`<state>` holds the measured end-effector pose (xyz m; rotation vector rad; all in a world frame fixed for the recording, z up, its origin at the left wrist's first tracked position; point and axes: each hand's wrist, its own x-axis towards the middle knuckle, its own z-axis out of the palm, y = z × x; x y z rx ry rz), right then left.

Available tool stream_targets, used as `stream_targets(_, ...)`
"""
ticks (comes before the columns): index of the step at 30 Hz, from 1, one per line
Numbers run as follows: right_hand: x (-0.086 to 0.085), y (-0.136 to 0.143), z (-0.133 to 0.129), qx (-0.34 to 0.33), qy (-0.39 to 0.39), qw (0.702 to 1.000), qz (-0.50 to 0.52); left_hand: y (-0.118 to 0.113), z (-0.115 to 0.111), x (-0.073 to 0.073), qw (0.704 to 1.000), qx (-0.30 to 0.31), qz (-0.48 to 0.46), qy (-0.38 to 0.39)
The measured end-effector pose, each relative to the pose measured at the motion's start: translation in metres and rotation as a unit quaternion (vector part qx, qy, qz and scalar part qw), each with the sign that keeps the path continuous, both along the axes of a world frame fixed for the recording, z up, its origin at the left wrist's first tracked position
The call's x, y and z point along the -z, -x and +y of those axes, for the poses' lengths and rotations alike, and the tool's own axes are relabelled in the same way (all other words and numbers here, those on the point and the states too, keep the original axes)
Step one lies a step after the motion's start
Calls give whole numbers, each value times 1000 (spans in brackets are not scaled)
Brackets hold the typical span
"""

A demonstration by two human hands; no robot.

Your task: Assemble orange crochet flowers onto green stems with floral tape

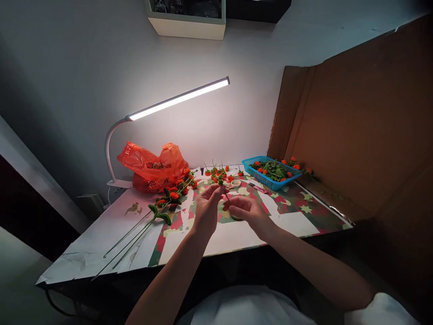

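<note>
My left hand (209, 204) pinches a small flower piece with a green top (221, 182) above the middle of the table. A thin stem runs down from it to my right hand (246, 211), whose fingers are closed on the stem's lower part. Just behind my hands lie several small orange flower heads (218, 174) with green bases, and a white roll of tape (236, 183). A pink-handled tool (259, 188) rests to the right of the roll. Long-stemmed orange flowers (174, 195) with green leaves lie to the left of my left hand.
An orange plastic bag (154, 174) stands at the back left beside a lit clamp lamp (179, 98). At the back right is a blue basket (273, 183) of stems and flowers. A tall cardboard sheet (358, 117) borders the table's right side.
</note>
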<state>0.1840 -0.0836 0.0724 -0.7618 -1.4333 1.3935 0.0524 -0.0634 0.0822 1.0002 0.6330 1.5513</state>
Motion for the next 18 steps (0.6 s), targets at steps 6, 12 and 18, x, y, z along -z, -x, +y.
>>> stream_targets(6,4,5,6,144,-106,982,-57,-4,4,4,999,-2,30,19)
stream_targets(12,6,6,11,88,-48,995,5,-2,7,6,997,55,15,51)
stream_targets(18,5,6,12,64,-24,998,9,-1,9,10,997,47,34,55)
